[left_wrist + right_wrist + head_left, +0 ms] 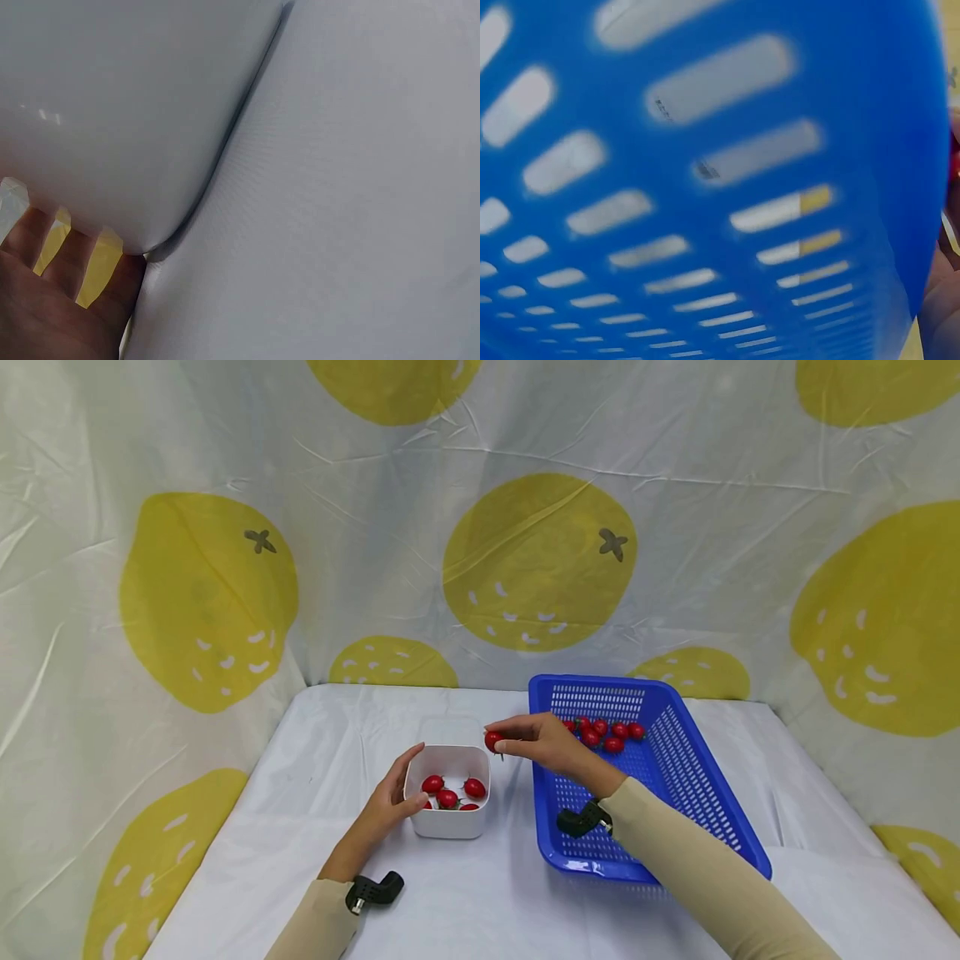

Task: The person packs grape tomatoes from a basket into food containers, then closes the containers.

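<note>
My right hand [546, 743] pinches a cherry tomato [492, 741] between thumb and fingertips, just above and beside the right rim of a white square container [448, 825]. Several red cherry tomatoes [447, 798] lie inside that container. My left hand [387, 800] grips the container's left side, thumb at the front rim and fingers along the wall. In the left wrist view its fingers [71, 259] lie against the smooth container wall [142, 112]. The right wrist view shows only an edge of the right hand [941, 300], partly hidden behind blue plastic.
A blue slotted basket [723, 785] stands on the right, under my right forearm, with several cherry tomatoes [613, 745] near its back. A clear, flat lid-like piece [450, 728] lies behind the white container. A lemon-print cloth [375, 552] hangs behind the white-covered table [300, 827].
</note>
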`<control>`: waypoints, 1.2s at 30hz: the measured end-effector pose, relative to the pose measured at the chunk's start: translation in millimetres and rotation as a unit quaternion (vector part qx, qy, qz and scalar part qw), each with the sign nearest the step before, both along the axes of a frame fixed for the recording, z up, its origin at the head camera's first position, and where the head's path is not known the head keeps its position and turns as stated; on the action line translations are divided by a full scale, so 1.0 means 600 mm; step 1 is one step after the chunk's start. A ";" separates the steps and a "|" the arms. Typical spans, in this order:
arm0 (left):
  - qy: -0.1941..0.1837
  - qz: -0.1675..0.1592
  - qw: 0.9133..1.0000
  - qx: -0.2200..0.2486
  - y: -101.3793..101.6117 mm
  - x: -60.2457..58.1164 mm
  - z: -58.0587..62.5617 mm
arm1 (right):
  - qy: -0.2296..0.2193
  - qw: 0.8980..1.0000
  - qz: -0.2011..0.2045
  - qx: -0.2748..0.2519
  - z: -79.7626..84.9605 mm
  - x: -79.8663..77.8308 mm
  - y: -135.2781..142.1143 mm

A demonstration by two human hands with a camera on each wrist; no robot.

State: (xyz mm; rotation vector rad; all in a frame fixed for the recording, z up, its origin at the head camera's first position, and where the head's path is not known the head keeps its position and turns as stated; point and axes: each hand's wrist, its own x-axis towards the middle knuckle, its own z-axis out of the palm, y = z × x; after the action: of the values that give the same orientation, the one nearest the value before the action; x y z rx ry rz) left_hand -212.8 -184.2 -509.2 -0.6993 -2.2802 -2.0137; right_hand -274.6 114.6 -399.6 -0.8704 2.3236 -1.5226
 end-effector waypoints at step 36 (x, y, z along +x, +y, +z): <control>0.005 0.001 1.000 -0.003 -0.003 -0.003 -0.004 | 0.024 0.998 0.022 0.051 -0.013 0.011 -0.017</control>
State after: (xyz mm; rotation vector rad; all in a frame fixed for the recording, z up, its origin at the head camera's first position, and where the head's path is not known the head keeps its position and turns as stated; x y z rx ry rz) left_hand -214.5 -186.0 -511.5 -0.7058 -2.2815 -1.9992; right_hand -267.8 104.4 -407.6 -0.9350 2.3775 -1.3662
